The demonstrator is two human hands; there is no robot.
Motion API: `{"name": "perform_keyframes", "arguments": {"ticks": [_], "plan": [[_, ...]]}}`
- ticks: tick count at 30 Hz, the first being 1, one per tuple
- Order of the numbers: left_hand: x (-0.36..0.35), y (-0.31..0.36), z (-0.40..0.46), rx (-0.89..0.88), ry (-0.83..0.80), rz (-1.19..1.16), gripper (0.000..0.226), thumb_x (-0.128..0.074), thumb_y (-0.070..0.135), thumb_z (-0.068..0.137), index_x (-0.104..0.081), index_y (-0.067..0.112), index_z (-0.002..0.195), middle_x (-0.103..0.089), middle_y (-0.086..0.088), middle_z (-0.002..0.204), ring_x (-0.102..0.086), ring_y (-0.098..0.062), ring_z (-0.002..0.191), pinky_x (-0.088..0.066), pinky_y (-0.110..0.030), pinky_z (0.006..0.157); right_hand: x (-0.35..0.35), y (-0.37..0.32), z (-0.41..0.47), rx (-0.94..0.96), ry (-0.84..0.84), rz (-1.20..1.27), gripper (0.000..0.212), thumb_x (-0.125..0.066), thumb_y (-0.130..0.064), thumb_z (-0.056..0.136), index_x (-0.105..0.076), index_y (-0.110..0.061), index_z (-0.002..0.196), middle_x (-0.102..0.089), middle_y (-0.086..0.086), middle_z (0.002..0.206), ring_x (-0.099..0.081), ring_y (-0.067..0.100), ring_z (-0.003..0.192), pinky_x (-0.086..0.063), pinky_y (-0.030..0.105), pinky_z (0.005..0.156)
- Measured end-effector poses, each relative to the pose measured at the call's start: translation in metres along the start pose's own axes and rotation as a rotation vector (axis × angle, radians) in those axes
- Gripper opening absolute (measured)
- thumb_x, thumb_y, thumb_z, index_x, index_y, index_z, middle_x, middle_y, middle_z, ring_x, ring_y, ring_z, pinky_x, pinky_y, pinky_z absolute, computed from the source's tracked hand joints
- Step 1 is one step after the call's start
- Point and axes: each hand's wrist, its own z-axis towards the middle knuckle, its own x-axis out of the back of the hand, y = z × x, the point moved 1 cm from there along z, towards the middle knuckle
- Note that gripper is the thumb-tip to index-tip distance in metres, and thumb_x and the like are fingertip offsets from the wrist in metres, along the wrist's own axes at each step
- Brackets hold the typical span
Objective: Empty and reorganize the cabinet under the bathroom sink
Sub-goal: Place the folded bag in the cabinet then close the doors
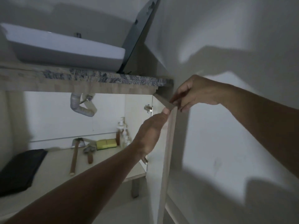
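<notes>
The cabinet under the sink stands open, and its right door (pixel 168 152) is swung out, seen edge-on. My right hand (pixel 192 94) grips the door's top edge at the outer corner, fingers curled over it. My left hand (pixel 150 133) reaches up from below and holds the door's front edge just under that corner, thumb tip against the wood. On the cabinet floor (pixel 53 165) lie a wooden-handled hammer (pixel 74 157), a wrench (pixel 89 152), yellow-green sponges (pixel 106 143) and pump bottles (pixel 121 131) at the back right. A dark folded mat (pixel 21 170) lies at the left.
A grey drain pipe (pixel 80 107) hangs from the cabinet's top. Above are the speckled countertop (pixel 97 77), the white basin (pixel 64 50) and a dark panel (pixel 137 34) leaning on the wall. A white wall (pixel 234 143) is close behind the door. A hinge (pixel 148 108) shows inside.
</notes>
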Motion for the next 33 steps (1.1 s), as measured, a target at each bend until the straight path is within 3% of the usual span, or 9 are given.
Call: {"name": "perform_keyframes", "arguments": {"ticks": [3,6,10,12,16,19,22,28,33], "plan": [[0.034,0.009,-0.013,-0.047,0.128,-0.064,0.086,-0.025,0.087,0.073,-0.072,0.022,0.103,-0.072,0.005,0.103,-0.064,-0.018,0.100,-0.046,-0.045,0.097,-0.031,-0.006,0.028,0.140,0.088,-0.113,0.019,-0.083,-0.015,0.074,-0.078,-0.013,0.092,-0.076,0.001,0.086,-0.070,0.011,0.081,-0.058,0.034,0.085],[0.066,0.014,-0.017,-0.146,0.309,0.020,0.058,-0.034,0.067,0.088,-0.071,0.025,0.074,-0.067,0.007,0.066,-0.063,-0.012,0.068,-0.050,-0.036,0.071,-0.063,-0.009,0.056,0.295,0.215,-0.149,0.023,-0.084,-0.027,0.074,-0.078,-0.013,0.092,-0.076,-0.001,0.090,-0.070,0.011,0.087,-0.056,0.028,0.085],[0.101,0.005,-0.005,-0.219,0.691,0.181,0.018,-0.056,0.030,0.095,-0.063,0.020,0.108,-0.067,0.004,0.089,-0.066,-0.011,0.083,-0.055,-0.028,0.072,-0.100,-0.010,0.094,0.442,0.336,-0.182,0.018,-0.076,-0.014,0.083,-0.077,-0.007,0.099,-0.075,0.003,0.095,-0.066,0.007,0.082,-0.049,0.018,0.078],[0.119,0.001,0.000,-0.295,0.782,0.435,0.026,-0.053,0.011,0.093,-0.063,0.014,0.116,-0.068,-0.001,0.099,-0.064,-0.016,0.091,-0.053,-0.030,0.079,-0.117,-0.010,0.109,0.506,0.343,-0.277,0.015,-0.070,-0.009,0.087,-0.077,-0.004,0.098,-0.074,0.006,0.094,-0.066,0.012,0.085,-0.051,0.023,0.080],[0.153,-0.017,0.009,-0.275,0.740,1.046,0.041,-0.051,0.004,0.089,-0.057,0.008,0.129,-0.058,-0.009,0.133,-0.050,-0.028,0.125,-0.039,-0.038,0.102,-0.146,-0.003,0.129,0.685,0.382,-0.466,0.026,-0.061,0.009,0.083,-0.071,0.000,0.106,-0.072,0.015,0.097,-0.069,0.029,0.084,-0.048,0.025,0.071],[0.173,-0.031,0.017,-0.242,0.683,1.617,0.058,-0.043,0.003,0.083,-0.043,0.004,0.141,-0.033,-0.012,0.154,-0.019,-0.034,0.146,-0.012,-0.059,0.116,-0.160,0.004,0.148,0.747,0.372,-0.515,0.058,-0.056,0.019,0.080,-0.057,-0.002,0.133,-0.059,0.017,0.133,-0.063,0.033,0.112,-0.052,0.039,0.097],[0.180,-0.054,0.025,-0.185,0.574,1.910,0.064,-0.038,0.007,0.083,-0.031,0.002,0.147,-0.021,-0.016,0.158,-0.013,-0.035,0.147,-0.006,-0.063,0.115,-0.169,0.009,0.165,0.758,0.321,-0.559,0.066,-0.051,0.021,0.082,-0.043,-0.001,0.144,-0.040,0.019,0.150,-0.042,0.036,0.137,-0.036,0.046,0.113],[0.184,-0.100,0.039,0.344,0.260,1.923,0.103,-0.054,0.042,0.093,0.028,0.009,0.144,0.042,-0.010,0.148,0.036,-0.027,0.137,-0.001,-0.059,0.117,-0.185,0.016,0.201,0.665,0.170,-0.673,0.081,-0.052,-0.004,0.094,0.000,-0.011,0.156,0.006,0.005,0.164,0.003,0.023,0.151,-0.014,0.045,0.122],[0.189,-0.101,0.072,0.547,0.185,1.746,0.109,-0.062,0.042,0.089,0.025,0.013,0.148,0.038,-0.007,0.152,0.025,-0.025,0.144,0.002,-0.061,0.116,-0.196,0.013,0.230,0.610,0.142,-0.672,0.091,-0.062,-0.014,0.091,0.002,-0.013,0.156,0.008,0.004,0.164,0.006,0.023,0.151,-0.019,0.049,0.120]]}}
